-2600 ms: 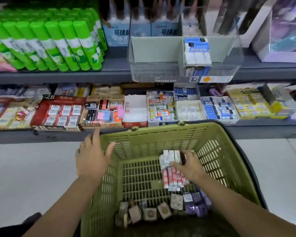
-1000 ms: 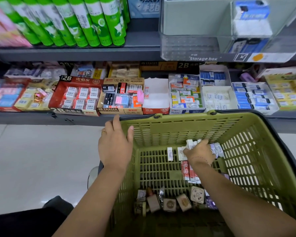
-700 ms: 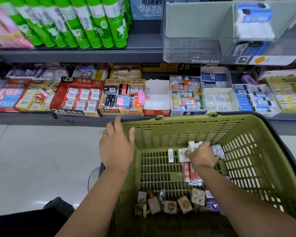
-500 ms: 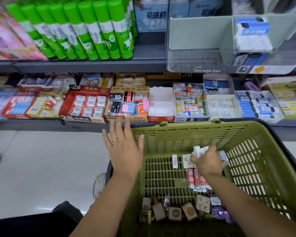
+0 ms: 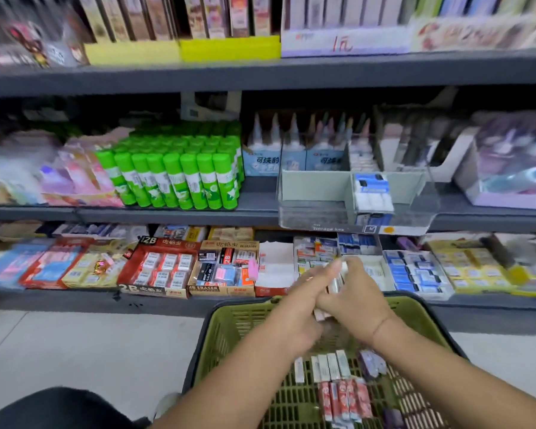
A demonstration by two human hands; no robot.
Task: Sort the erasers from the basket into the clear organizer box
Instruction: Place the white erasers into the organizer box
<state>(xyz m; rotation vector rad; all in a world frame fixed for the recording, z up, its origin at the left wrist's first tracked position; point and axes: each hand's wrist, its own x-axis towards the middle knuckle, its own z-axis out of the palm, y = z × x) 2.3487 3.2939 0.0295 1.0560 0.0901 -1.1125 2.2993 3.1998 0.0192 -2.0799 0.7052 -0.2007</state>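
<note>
The green basket [image 5: 226, 332] sits low in the head view. On its floor lie a row of white erasers [image 5: 325, 368], red-wrapped erasers [image 5: 344, 397] and purple ones [image 5: 372, 363]. Above the basket's far rim, my right hand [image 5: 358, 305] grips a small stack of white erasers [image 5: 337, 281]. My left hand [image 5: 300, 305] meets the stack from the left, with straight fingers touching it. The clear organizer box [image 5: 314, 213] stands on the middle shelf, up and slightly right of my hands. Its middle compartment holds blue-and-white erasers [image 5: 372, 193]; its left compartment looks empty.
Green glue sticks [image 5: 180, 178] stand left of the organizer, with glue bottle boxes [image 5: 266, 162] behind it. The lower shelf carries open eraser cartons [image 5: 158, 267] just beyond the basket. The pale floor [image 5: 84, 345] lies to the left, and a dark knee [image 5: 56, 407] shows bottom left.
My right hand has lifted a stack of white erasers out of the basket. My left hand has left the basket rim and joined it. The view has tilted up toward the shelves.
</note>
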